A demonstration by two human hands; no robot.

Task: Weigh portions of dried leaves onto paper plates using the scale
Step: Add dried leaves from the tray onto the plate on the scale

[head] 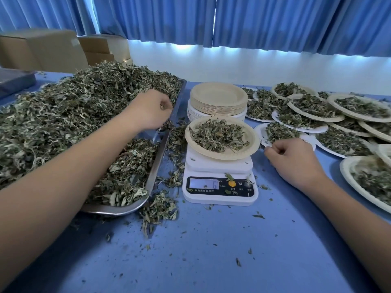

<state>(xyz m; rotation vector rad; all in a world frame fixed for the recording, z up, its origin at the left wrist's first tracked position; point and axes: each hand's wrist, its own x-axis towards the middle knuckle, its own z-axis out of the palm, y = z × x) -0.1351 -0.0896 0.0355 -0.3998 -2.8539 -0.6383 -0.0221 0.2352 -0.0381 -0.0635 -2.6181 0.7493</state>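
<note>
A blue table runs the width of the room. Its left half is taken up by a metal tray heaped with dried leaves, and some have spilled over the tray's right rim onto the cloth. On the far right lies a spread of filled plates, overlapping one another. Between the tray and that spread stands a stack of empty plates, and just nearer than the stack sits the white scale.

On the scale rests one paper plate holding a low mound of leaves (the display shows a 6, as far as I can read it).

The left hand is over the tray's right edge, just left of the plate on the scale but not touching it. Its fingers are curled down around a pinch of leaves.

The right hand rests on the table just right of the scale, beside that plate's rim. Its fingers are curled in with the thumb against them. I cannot tell whether it pinches anything.
</note>
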